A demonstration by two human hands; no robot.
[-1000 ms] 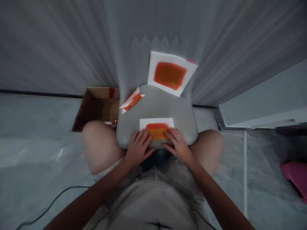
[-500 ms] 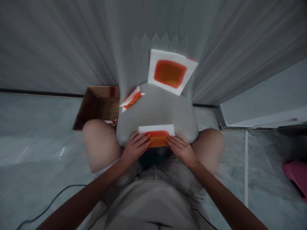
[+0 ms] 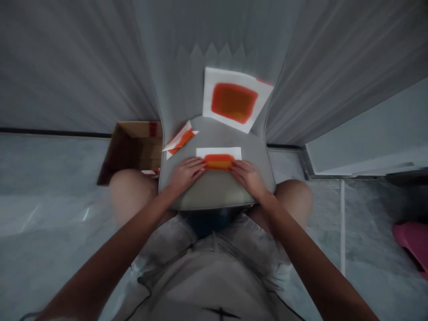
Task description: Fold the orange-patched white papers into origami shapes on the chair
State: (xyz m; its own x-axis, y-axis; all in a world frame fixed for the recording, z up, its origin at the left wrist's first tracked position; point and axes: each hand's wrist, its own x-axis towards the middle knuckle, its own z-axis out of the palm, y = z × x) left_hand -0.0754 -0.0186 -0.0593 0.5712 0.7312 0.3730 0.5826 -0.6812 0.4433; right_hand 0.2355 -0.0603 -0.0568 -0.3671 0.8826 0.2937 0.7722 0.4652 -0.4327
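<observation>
A folded white paper with an orange patch (image 3: 219, 162) lies on the seat of the grey chair (image 3: 220, 191). My left hand (image 3: 187, 174) grips its left end, fingers together on the edge. At the right end, my right hand (image 3: 248, 174) holds it the same way; both thumbs are hidden. Beyond the hands, a larger white sheet with an orange square (image 3: 234, 102) leans against the chair's backrest. A small folded orange-and-white paper piece (image 3: 181, 139) sits at the seat's left side.
An open cardboard box (image 3: 117, 154) stands on the floor left of the chair, with some orange-and-white paper near its front. Grey curtains (image 3: 67, 67) hang behind. A pink object (image 3: 413, 245) is at the far right. My knees flank the seat.
Both hands have moved forward with the folded paper, from the seat's front edge to nearer its middle. The leaning sheet and the small folded piece stay where they were on the chair.
</observation>
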